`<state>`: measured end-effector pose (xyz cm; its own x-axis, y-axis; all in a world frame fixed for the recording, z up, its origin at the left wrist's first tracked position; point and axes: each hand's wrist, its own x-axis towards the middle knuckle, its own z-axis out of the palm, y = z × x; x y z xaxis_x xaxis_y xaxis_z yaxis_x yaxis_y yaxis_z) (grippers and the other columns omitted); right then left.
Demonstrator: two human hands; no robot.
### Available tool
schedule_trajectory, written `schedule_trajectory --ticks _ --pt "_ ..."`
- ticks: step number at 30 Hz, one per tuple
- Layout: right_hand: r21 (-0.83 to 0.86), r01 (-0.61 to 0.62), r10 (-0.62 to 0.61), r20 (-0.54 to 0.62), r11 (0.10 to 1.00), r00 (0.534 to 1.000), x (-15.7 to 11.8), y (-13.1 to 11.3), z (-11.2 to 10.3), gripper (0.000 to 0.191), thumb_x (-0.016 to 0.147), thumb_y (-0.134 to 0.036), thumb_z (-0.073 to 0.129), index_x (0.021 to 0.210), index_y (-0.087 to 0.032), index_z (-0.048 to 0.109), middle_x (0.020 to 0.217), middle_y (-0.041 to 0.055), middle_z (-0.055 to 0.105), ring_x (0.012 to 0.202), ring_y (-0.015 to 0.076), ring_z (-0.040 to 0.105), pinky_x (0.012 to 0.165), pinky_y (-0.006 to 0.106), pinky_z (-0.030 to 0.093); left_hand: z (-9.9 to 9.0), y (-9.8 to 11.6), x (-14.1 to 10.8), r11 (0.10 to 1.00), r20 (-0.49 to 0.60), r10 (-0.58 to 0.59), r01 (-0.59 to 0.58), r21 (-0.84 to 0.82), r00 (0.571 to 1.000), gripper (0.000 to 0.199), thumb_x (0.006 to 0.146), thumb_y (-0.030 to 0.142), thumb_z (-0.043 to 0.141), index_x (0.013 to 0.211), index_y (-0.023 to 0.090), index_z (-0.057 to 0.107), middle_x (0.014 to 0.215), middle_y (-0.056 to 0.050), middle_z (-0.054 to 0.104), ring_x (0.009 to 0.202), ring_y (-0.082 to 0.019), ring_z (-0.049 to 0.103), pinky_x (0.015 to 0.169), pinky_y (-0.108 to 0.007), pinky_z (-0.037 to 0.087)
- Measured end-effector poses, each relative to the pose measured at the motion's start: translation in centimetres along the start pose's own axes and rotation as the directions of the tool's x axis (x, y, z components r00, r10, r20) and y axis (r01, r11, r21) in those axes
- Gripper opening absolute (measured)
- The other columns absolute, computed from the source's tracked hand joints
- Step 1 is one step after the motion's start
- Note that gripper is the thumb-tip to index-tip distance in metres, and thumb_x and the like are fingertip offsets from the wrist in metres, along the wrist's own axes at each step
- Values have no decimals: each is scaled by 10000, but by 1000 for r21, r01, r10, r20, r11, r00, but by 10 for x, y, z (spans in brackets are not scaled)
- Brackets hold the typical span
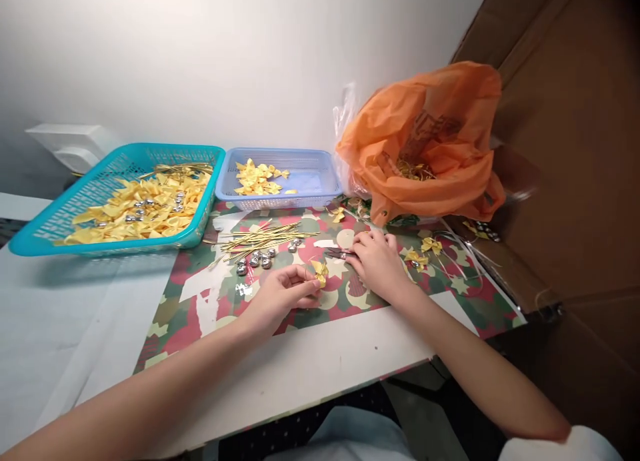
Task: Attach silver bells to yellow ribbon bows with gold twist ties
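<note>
My left hand [290, 291] pinches a small yellow ribbon bow [321, 272] between thumb and forefinger, above the patterned sheet [300, 318]. To its right, my right hand [376, 261] is closed over dark-tipped pliers [340, 254], whose jaws point left toward the bow. Several silver bells [256, 260] lie left of the bow, with a few more behind. A loose pile of gold wire ties [265, 238] is spread beyond the bells. Right of my right hand, yellow bows [431, 245] rest on the sheet among thin strands.
A teal basket [203, 214] at the left holds yellow bows, bells and gold ties. Behind the sheet, a blue basket [320, 198] contains yellow bows. An orange plastic bag [470, 114] stands open at the back right, with gold scraps inside. Brown cardboard [575, 148] rises at the right.
</note>
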<state>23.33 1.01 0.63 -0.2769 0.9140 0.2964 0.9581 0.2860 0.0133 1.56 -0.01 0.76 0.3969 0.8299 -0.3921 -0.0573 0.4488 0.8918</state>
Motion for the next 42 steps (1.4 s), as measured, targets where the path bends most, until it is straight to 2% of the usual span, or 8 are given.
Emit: schedule_trajectory --ticks 4,7,11,13,18,23,32,42 --pt "69 52 -42 -147 996 988 2 1 4 161 927 -183 525 795 -174 617 886 93 691 876 246 539 762 410 370 -1 0 2 997 -11 -41 40 -61 999 171 709 280 779 682 165 654 716 -25 680 673 -145 655 687 -290 597" --pt "388 58 59 -283 920 957 1 1 -2 139 955 -186 441 864 -195 545 924 87 701 865 226 608 750 376 435 -1 -2 4 993 -14 -57 55 -101 998 203 695 275 797 690 166 626 699 -10 679 646 -136 661 670 -281 589" --pt "782 70 65 -140 620 988 -9 -1 -13 139 1004 -243 345 908 -236 445 716 -6 662 530 133 575 537 275 437 -1 -3 4 990 -4 -54 53 -129 999 301 649 299 843 762 170 596 681 10 668 601 -121 657 623 -254 571" --pt "818 74 -36 -65 570 997 -14 -2 -17 144 1002 -260 362 907 -239 468 602 -45 592 466 118 521 489 256 405 0 -3 3 991 -7 -34 33 -132 999 319 649 315 844 810 173 609 678 21 656 593 -112 646 617 -250 567" --pt "685 225 -210 -106 693 972 -17 -3 -16 202 972 -276 441 1050 -206 613 700 -4 633 617 136 553 600 278 418 2 -4 1 995 -32 20 -23 -98 999 306 663 323 828 848 174 635 653 36 619 610 -119 644 638 -258 572" --pt "409 320 -231 -254 854 939 -17 -2 -11 203 923 -335 568 979 -164 662 678 16 611 619 152 490 607 301 345 3 -7 -2 994 -102 108 -111 -23 989 254 694 281 792 888 171 670 654 38 609 605 -109 630 620 -238 572" --pt "255 396 -325 -277 882 904 -18 -3 -10 202 943 -308 552 962 -135 655 680 22 617 614 149 495 627 301 322 2 -15 -6 974 -123 224 -219 59 967 204 747 239 740 926 159 684 693 11 640 643 -113 631 612 -226 568" --pt "191 425 -360 -298 885 884 -19 -7 -10 190 924 -294 585 965 -125 661 656 16 614 586 146 460 609 308 289 2 -17 -5 970 -124 236 -226 87 964 189 763 238 726 934 169 681 698 19 611 651 -111 618 613 -233 574"
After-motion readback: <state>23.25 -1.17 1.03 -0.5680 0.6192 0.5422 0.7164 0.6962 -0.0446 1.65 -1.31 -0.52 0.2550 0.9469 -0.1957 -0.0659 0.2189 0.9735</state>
